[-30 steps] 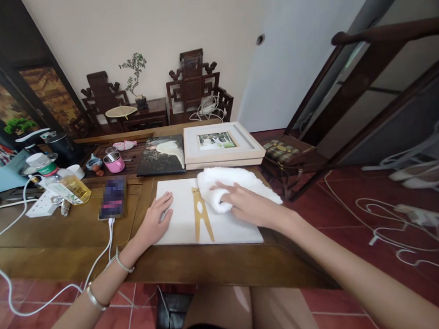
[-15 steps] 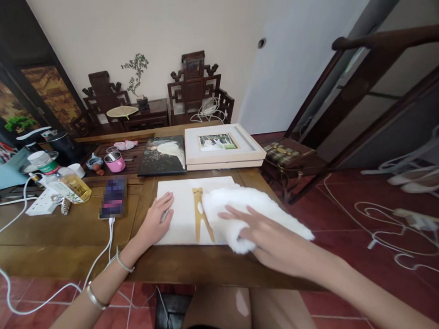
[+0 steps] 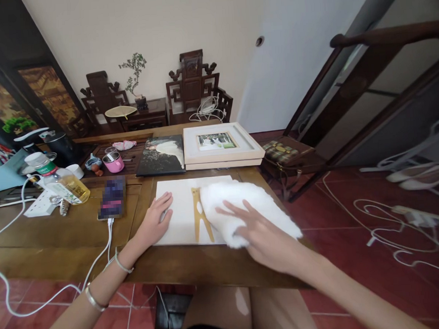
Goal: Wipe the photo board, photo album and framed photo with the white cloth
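Wooden counter (image 3: 166, 267) is running across the front. Right hand (image 3: 263, 238), grip grasping white cloth (image 3: 251, 197), is pressing down, two fingers spreading on top, thumb not visible. Cloth is covering the right part of white board (image 3: 176, 187) and extending past its right edge. Left hand (image 3: 158, 220) is resting flat on the board's left edge, grip released, holding nothing. Gold figure (image 3: 197, 208) on the board is showing between the hands, just beside the cloth. Phone (image 3: 112, 198) with white cable is lying left of the board; bottle (image 3: 66, 186) and power strip (image 3: 39, 205) are sitting farther left. Behind the board, dark picture panel (image 3: 156, 161) is lying beside framed photo (image 3: 255, 145); pink cup (image 3: 114, 163) is standing left. Carved chair (image 3: 192, 77) and potted tree (image 3: 135, 73) are standing at the back wall.
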### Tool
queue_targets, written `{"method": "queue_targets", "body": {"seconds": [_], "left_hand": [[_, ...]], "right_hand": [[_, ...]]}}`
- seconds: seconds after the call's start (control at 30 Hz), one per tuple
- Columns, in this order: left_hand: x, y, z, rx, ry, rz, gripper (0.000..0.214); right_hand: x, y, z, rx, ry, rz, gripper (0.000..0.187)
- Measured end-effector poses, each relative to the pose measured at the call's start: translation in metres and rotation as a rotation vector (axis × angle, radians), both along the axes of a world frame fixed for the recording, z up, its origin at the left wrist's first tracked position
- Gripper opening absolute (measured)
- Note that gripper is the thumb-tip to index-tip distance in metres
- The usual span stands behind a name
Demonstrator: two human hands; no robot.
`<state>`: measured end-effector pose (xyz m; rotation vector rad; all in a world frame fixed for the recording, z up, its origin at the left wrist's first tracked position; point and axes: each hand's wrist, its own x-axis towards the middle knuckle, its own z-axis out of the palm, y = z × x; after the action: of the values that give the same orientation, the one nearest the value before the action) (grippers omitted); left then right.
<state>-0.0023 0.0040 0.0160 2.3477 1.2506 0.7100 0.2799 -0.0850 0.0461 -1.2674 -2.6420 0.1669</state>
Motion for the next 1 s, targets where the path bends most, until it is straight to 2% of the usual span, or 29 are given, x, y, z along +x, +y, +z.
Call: {"method": "queue_targets", "body": {"seconds": [0.13, 0.23, 0.33, 0.57, 0.67, 0.73, 0.8, 1.0], "left_hand": [[0.001, 0.001, -0.001, 0.008, -0.002, 0.0, 0.043], [0.001, 0.001, -0.002, 0.01, -0.002, 0.001, 0.043], [0.001, 0.0, -0.001, 0.009, 0.002, 0.002, 0.043], [-0.001, 0.0, 0.0, 0.006, 0.003, -0.002, 0.044], [-0.001, 0.0, 0.001, 0.005, 0.001, -0.001, 0.044], [-0.001, 0.0, 0.001, 0.002, 0.004, -0.001, 0.044], [0.0, 0.0, 0.001, 0.001, 0.009, -0.001, 0.044], [0.001, -0.001, 0.0, 0.01, 0.009, 0.005, 0.043]], "right_hand": [[-0.002, -0.052, 0.01, -0.05, -0.007, 0.059, 0.035], [-0.002, -0.057, 0.013, -0.064, -0.016, 0.061, 0.036], [-0.001, -0.03, 0.011, -0.051, -0.033, 0.027, 0.038], [0.002, 0.072, 0.005, -0.007, 0.007, -0.041, 0.043], [0.002, 0.088, 0.005, -0.005, 0.003, -0.053, 0.045], [0.003, 0.081, 0.006, -0.023, -0.01, -0.052, 0.046], [0.003, 0.061, 0.006, -0.042, -0.019, -0.04, 0.045], [0.001, -0.028, 0.005, -0.022, -0.039, 0.036, 0.037]]}}
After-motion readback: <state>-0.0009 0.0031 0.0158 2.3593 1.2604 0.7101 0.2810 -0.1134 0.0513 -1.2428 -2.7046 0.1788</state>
